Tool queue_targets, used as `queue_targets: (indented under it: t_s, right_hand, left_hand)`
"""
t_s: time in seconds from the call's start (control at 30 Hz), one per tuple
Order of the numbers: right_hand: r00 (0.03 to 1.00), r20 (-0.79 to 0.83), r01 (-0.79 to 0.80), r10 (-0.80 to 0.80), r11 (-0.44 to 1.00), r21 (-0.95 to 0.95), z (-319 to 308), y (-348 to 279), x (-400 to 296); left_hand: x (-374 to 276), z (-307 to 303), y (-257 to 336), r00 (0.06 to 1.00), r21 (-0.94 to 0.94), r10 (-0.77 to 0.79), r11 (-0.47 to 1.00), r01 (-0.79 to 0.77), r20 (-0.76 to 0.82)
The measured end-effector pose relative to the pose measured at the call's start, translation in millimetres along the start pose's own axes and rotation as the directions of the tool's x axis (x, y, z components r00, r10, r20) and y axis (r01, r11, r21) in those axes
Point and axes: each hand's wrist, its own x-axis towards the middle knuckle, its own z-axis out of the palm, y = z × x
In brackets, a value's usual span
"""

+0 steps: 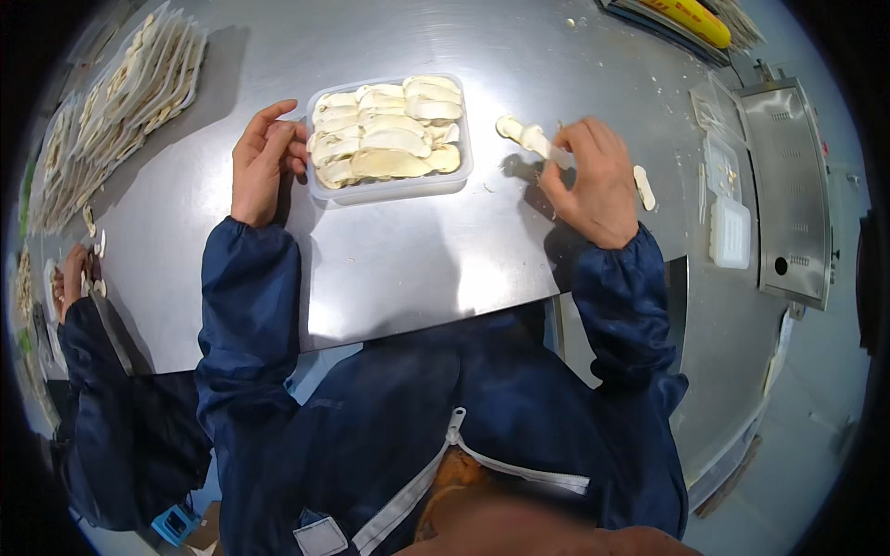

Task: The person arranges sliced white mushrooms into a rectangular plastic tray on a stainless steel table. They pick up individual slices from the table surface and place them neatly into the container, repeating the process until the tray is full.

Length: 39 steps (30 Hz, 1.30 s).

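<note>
A clear plastic tray (389, 193) filled with overlapping rows of pale sliced mushrooms (382, 132) rests on the steel table in front of me. My left hand (263, 163) is at the tray's left side, its fingers loosely curled and the fingertips against or very near the wall. To the right of the tray, my right hand (591, 181) pinches the near end of a mushroom slice (525, 134) between thumb and fingers. The slice's shadow falls apart from it on the steel. Another loose mushroom slice (644, 187) lies just right of that hand.
Stacked trays of slices (132, 104) stand at the upper left. Below them, another person's hand (73, 278) works among mushroom pieces. White plastic containers (730, 233) and a steel machine (793, 187) are at right. A yellow roll (688, 21) lies at the top right.
</note>
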Motion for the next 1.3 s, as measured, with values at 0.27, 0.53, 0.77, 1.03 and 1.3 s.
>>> queue_targets:
  t_s: [0.27, 0.53, 0.77, 1.03, 1.3]
  right_hand:
    - [0.967, -0.030, 0.256, -0.254, 0.962, 0.097, 47, -49, 61]
    - [0.964, 0.012, 0.264, -0.265, 0.962, 0.068, 62, -45, 65]
    - [0.980, -0.132, 0.171, -0.150, 0.970, 0.172, 40, -28, 60]
    - [0.987, 0.108, -0.126, 0.119, 0.990, 0.063, 32, 4, 12]
    - [0.994, 0.097, -0.050, 0.055, 0.997, -0.050, 39, 4, 12]
  left_hand:
    - [-2, 0, 2, 1.000, 0.006, -0.009, 1.000, 0.009, -0.012]
    - [-3, 1, 4, 1.000, 0.011, -0.018, 1.000, 0.018, -0.005]
    - [-5, 1, 6, 0.999, 0.045, -0.021, 0.999, 0.022, -0.031]
    - [0, 1, 1, 1.000, 0.007, -0.004, 1.000, 0.005, -0.031]
    - [-2, 2, 5, 0.999, 0.010, -0.013, 1.000, 0.013, -0.037]
